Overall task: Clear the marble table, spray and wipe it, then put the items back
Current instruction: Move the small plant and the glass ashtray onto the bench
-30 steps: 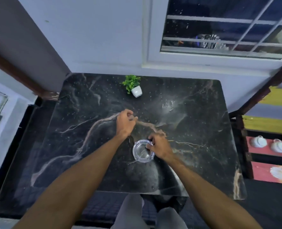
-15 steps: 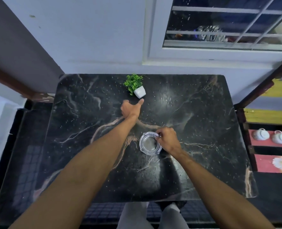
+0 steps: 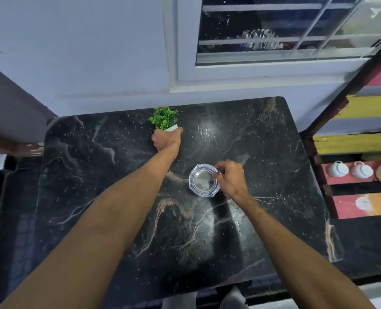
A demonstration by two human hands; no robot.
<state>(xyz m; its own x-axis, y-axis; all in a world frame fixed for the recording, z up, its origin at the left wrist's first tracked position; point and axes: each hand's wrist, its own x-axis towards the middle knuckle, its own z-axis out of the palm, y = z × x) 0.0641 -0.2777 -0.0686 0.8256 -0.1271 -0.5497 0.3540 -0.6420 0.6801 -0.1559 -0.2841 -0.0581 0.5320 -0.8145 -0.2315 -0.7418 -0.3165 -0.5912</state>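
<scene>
Risk check on that frame. Your left hand was stretched to the far middle of the desk, fingers curled round the white pot of the small plant. The pot was mostly hidden behind the hand, so I couldn't tell whether the grip was fully closed or just touching. Your right hand was closed on the right rim of the glass ashtray, thumb and fingertips pinching the edge, near the centre of the desk. Whether the ashtray was off the surface or still resting on it, I couldn't tell.

My read: you were clearing the desk, both items at once.

What could have gone wrong:
- Ashtray: a one-sided rim pinch on smooth, probably heavy glass. Lift it like that and it would want to tip away from the fingers and slip. A drop onto marble likely chips the glass, the stone, or both.
- Plant: looked top-heavy, with the grip low on the pot at full arm reach. A loose hold or fast pull could tip it.
- Split attention: two grasps at different distances, with only one in clear view.
- Desk surface showed specks and glare. If any of that was moisture, both grips get worse.
</scene>
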